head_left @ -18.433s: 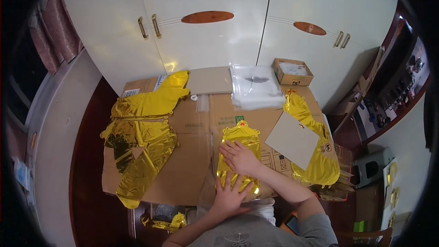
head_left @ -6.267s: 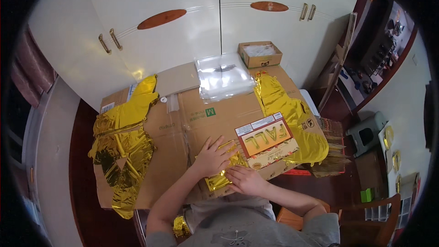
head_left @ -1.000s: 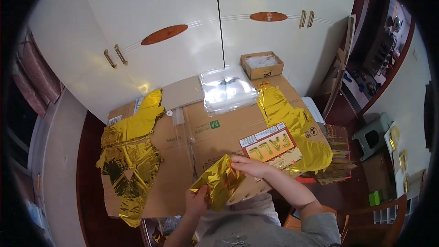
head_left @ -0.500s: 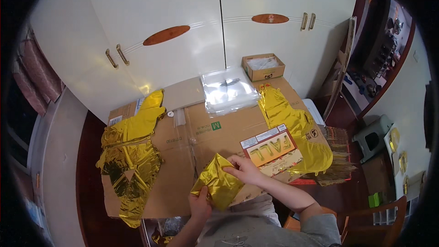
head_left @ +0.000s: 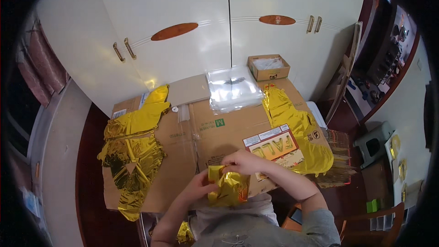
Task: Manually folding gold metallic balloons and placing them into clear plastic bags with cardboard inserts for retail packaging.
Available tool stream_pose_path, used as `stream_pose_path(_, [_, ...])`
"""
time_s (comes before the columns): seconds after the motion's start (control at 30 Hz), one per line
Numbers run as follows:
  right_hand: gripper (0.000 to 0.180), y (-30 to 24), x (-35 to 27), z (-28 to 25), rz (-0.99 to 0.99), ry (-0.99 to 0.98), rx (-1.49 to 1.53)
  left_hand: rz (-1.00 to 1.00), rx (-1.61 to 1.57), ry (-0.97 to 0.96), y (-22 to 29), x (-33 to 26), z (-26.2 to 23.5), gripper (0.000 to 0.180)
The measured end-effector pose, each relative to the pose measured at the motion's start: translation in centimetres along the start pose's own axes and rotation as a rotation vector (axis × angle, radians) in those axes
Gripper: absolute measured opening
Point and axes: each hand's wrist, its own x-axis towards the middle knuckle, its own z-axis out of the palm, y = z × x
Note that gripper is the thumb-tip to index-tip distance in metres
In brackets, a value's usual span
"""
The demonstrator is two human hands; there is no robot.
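A folded gold foil balloon (head_left: 231,187) is held at the table's near edge, close to my body. My left hand (head_left: 201,186) grips its left side, with the thumb lying over the foil. From above, my right hand (head_left: 243,161) pinches the top edge with bent fingers. Just beyond my right hand lies a printed card (head_left: 274,144) picturing gold letters. Flat gold foil balloons (head_left: 133,155) are spread on the left of the table, and another flat foil balloon (head_left: 297,132) lies on the right.
Cardboard (head_left: 176,169) covers the tabletop. Clear plastic bags (head_left: 234,89) are stacked at the back, beside a small open carton (head_left: 269,74). White cabinet doors (head_left: 183,0) stand behind the table. A grey stool (head_left: 372,139) and a wooden chair (head_left: 388,222) are at the right.
The gold foil in my hands has become a smaller, squarer packet and moved slightly right. My left hand has moved up along its left side. The view has shifted slightly.
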Motion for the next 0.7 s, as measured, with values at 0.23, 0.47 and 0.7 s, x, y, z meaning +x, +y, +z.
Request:
stream_pose_path(0.23, [0.028, -0.7, 1.3, -0.7, -0.063, -0.019, -0.11, -0.325, -0.501, -0.012, -1.2, 0.8, 0.8, 0.044])
stream_pose_path(0.47, [0.055, -0.4, 0.1, -2.0, -0.087, 0.303, -0.202, -0.172, -0.691, 0.052, -3.6, 1.3, 0.6, 0.045])
stream_pose_path(0.7, [0.088, 3.6, -12.8, -0.7, 0.199, -0.021, -0.731, -0.009, -0.892, 0.124, -5.3, -0.2, -0.7, 0.046])
